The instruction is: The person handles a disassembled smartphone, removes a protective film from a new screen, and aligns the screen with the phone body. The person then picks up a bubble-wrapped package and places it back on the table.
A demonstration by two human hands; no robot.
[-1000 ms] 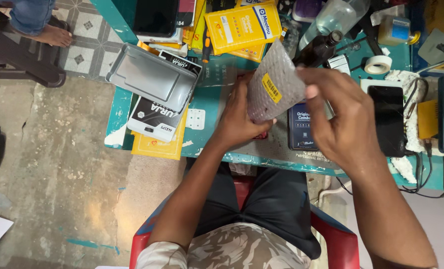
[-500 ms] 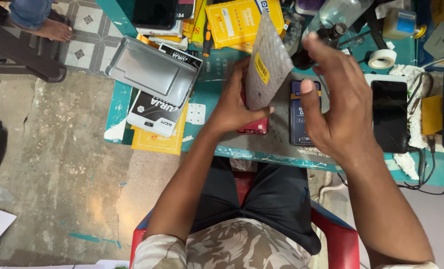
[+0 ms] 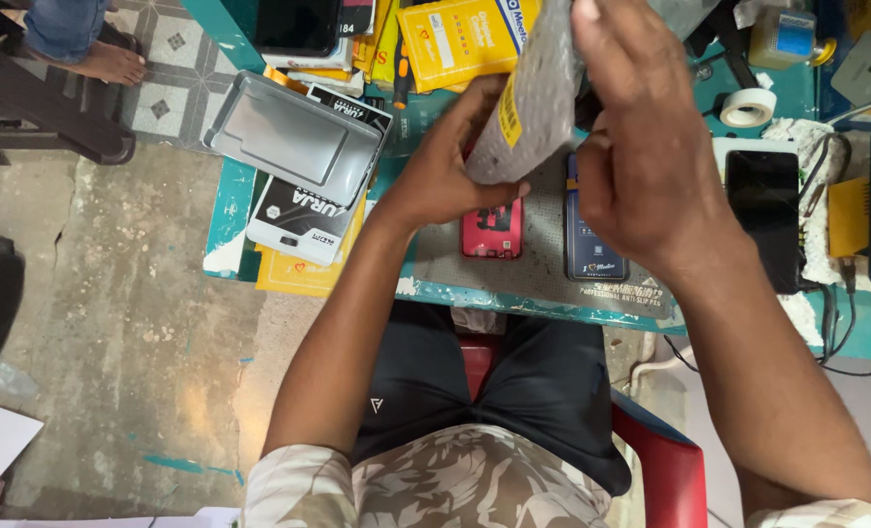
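My left hand (image 3: 450, 166) grips the lower end of a flat grey pouch (image 3: 531, 103) with a yellow sticker, held upright above the bench. My right hand (image 3: 641, 147) clasps the pouch's upper right side, its fingers over the top edge. Directly under the hands, a red phone (image 3: 493, 231) lies on a grey work mat (image 3: 543, 269), with a dark blue phone (image 3: 592, 240) just to its right.
A grey tray (image 3: 293, 137) rests on flat boxes at the teal bench's left edge. Yellow boxes (image 3: 460, 39) lie behind the hands. A tape roll (image 3: 750, 108), a black phone (image 3: 766, 215) and cables sit right. Another person's bare foot (image 3: 112, 64) shows on the floor, top left.
Both hands have lifted the grey pouch up and away from me and tilted it more upright. The red phone on the mat has come into view under them.
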